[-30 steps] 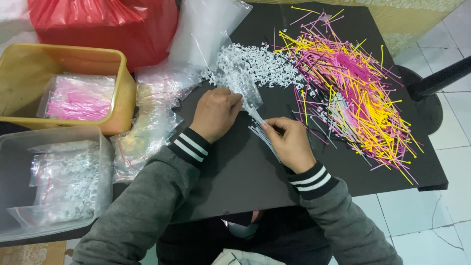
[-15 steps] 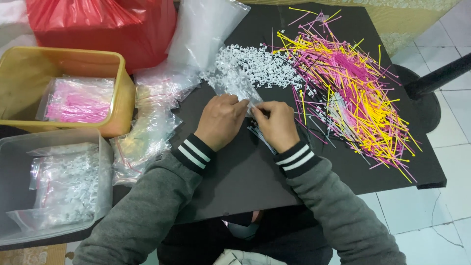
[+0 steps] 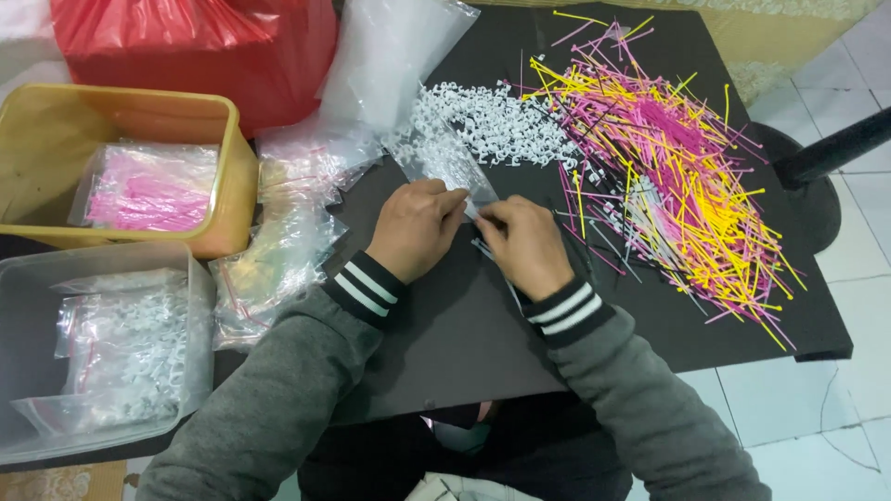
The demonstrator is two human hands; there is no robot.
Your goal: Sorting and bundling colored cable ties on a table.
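A small clear plastic bag (image 3: 464, 181) is lying at the middle of the frame on the black tabletop (image 3: 445, 343), its lower edge pinched between both hands. The left hand (image 3: 415, 227) is closing its grip on the bag's edge from the left, fingers curled; the right hand (image 3: 526, 243) is grasping the same edge from the right, knuckles up, the two hands almost touching. Just above them, a heap of white plastic clips (image 3: 497, 125) is spreading across the upper middle of the tabletop. To the right, a large tangle of pink and yellow cable ties (image 3: 677, 167) is filling the upper right. Left of the hands, a pile of filled clear bags (image 3: 283, 232) is resting at the tabletop's edge. At the upper left, a yellow tub (image 3: 227, 176) is holding a bag of pink ties, and below it a clear bin (image 3: 195, 306) is holding bags of white clips. A red bag (image 3: 186, 46) is sitting along the top left.
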